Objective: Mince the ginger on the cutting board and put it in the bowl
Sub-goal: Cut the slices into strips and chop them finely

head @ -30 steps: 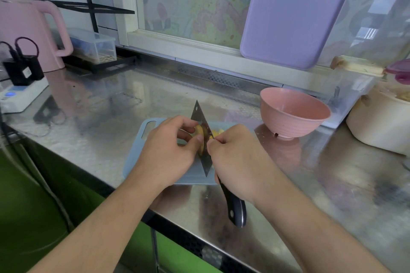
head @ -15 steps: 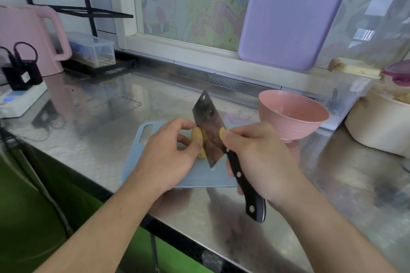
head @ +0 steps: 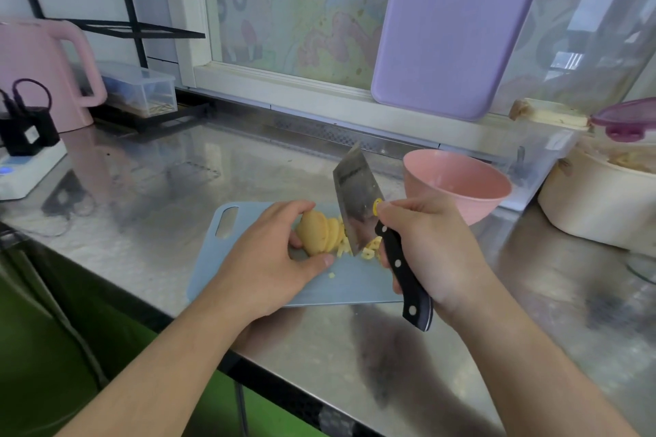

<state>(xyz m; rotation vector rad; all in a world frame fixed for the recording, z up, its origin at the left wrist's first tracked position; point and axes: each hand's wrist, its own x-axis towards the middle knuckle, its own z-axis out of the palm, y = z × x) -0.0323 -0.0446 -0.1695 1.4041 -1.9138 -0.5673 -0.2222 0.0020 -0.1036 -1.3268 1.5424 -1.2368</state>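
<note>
A blue-grey cutting board (head: pixel 340 286) lies on the steel counter. On it sits a stack of yellow ginger slices (head: pixel 319 232), with small cut bits (head: pixel 369 252) scattered beside the blade. My left hand (head: pixel 269 255) holds the stack between fingers and thumb. My right hand (head: pixel 429 252) grips the black handle of a cleaver (head: pixel 358 202). Its blade stands tilted, with the lower corner on the board just right of the slices. One yellow bit sticks to the blade near my right forefinger. The pink bowl (head: pixel 458 184) stands behind my right hand and looks empty.
A purple board (head: pixel 458 21) leans on the window behind the bowl. A cream pot (head: pixel 600 202) stands at the right, a clear plastic box (head: pixel 142 89) and a pink kettle (head: pixel 39 71) at the back left, a white power strip (head: pixel 25 167) at the left edge.
The cleaver has lifted and tilted, so its flat side now faces me. My left hand has slid back, and the ginger stack and cut bits now show.
</note>
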